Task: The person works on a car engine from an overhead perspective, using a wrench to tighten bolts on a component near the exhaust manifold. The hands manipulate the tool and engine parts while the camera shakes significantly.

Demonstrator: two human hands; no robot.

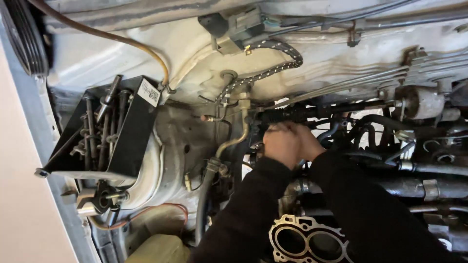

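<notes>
Both my hands are pressed together deep in a car engine bay, in black sleeves. My left hand (280, 143) and my right hand (306, 141) curl around something small among the black hoses (370, 122) below a ribbed black rod (302, 113). What they grip is hidden by the fingers. A metal head gasket (292, 238) with round holes lies just below my forearms.
A black tray (129, 131) holding several long bolts and tools (105, 122) rests on the left inner fender. A braided cable (273, 65) loops above, near a grey connector (239, 27). Pipes and hoses (429, 170) crowd the right side. An orange-brown wire (122, 41) runs across the top left.
</notes>
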